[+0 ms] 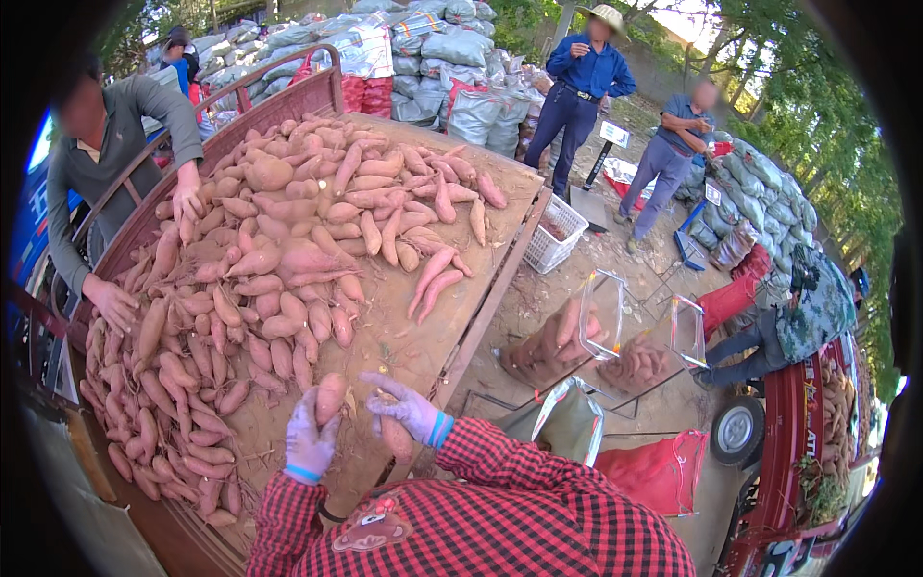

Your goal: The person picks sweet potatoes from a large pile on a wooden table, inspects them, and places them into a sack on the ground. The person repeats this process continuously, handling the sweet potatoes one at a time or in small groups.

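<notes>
My left hand [310,438], in a pale glove with a blue cuff, grips a sweet potato [330,399] near the bottom centre of the view. To its right, my right hand [406,412], gloved alike, holds another sweet potato [396,438] that points down from the fingers. Both hands are above the wooden bed of a truck or trailer [375,310], near its edge. A large heap of sweet potatoes [281,252] covers much of the bed ahead and to the left. Two sweet potatoes [435,283] lie side by side near the bed's right edge.
A person [122,137] reaches into the heap from the left rail. Framed clear bags of sweet potatoes [551,346], an open green bag [570,425] and a red mesh bag [652,469] stand or lie at right. Beyond are a white crate [554,234], stacked sacks [454,47] and several people.
</notes>
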